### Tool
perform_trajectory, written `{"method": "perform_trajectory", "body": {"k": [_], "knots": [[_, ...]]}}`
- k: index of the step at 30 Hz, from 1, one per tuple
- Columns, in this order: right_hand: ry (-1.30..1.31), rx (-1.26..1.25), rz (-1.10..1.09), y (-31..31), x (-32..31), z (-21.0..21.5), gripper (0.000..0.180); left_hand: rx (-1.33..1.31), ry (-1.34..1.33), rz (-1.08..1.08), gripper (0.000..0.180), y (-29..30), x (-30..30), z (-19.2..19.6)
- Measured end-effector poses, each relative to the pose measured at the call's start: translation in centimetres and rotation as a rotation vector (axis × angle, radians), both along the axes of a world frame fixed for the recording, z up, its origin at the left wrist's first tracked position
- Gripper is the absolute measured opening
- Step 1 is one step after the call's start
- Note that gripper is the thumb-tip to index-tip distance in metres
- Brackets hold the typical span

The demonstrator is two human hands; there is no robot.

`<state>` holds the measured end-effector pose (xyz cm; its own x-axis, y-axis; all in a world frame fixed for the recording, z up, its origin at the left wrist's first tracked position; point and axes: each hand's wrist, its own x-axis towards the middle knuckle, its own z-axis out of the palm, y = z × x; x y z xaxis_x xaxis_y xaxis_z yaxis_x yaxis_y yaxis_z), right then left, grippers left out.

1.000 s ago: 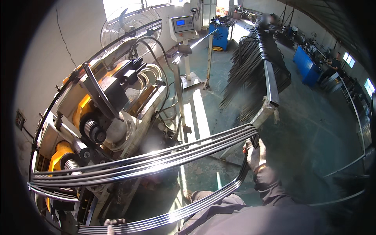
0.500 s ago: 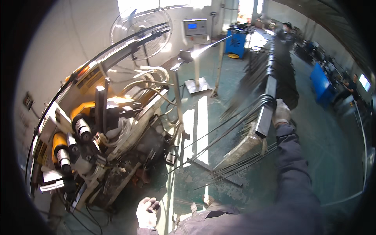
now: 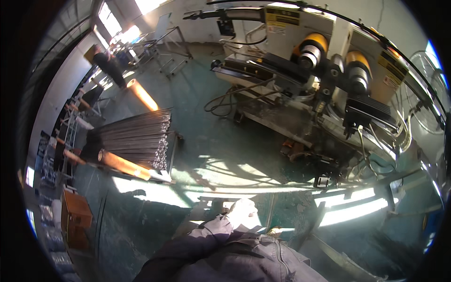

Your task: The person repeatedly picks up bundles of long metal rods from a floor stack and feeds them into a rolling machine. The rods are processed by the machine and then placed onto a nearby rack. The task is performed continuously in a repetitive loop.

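My left hand [image 3: 242,214], in a white glove, is held in front of my body at the lower middle, with its dark grey sleeve [image 3: 188,246] coming from the lower left. Strong sunlight washes out the fingers, so their pose is unclear, and I make out no object in them. My right hand is outside the picture. Beyond the left hand, to the left, a thick bundle of long dark metal rods or tubes [image 3: 131,136] lies on a low rack, apart from the hand. Brown tubular posts [image 3: 124,164] stand along that bundle.
A large machine [image 3: 324,89] with yellow-orange cylinders, hoses and cables fills the upper right. At the upper left a person in dark clothes [image 3: 108,68] stands near tables. A brown wooden cabinet [image 3: 76,216] is at the left. Sunlit patches [image 3: 352,211] cross the green floor.
My view has swung left: the machine has shifted from left to right, and the rod bundle has come in. My right hand, earlier at a long metal bar, has left the view.
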<state>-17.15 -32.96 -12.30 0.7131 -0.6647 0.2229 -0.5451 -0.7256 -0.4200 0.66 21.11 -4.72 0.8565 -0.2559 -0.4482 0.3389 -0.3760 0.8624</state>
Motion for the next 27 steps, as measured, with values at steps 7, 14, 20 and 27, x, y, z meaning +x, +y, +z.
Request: {"method": "perform_trajectory", "body": {"k": [7, 14, 20, 27], "knots": [[0.324, 0.345, 0.598, 27.5, 12.4, -2.1, 0.052, -0.414, 0.223, 0.596, 0.027, 13.8, -5.3, -2.0], [0.222, 0.260, 0.985, 53.3, 35.7, 3.4, 0.041, -0.121, -0.013, 0.917, 0.023, 35.2, -10.4, 0.4], [0.388, 0.282, 1.309, 78.2, 39.7, 9.4, 0.045, -0.491, 0.073, 1.637, 0.033, 47.4, -15.5, 4.9], [0.476, 0.148, 1.623, 103.7, 42.5, 6.2, 0.064, -0.494, 0.224, 1.923, 0.035, 47.8, -17.0, 4.4]]}}
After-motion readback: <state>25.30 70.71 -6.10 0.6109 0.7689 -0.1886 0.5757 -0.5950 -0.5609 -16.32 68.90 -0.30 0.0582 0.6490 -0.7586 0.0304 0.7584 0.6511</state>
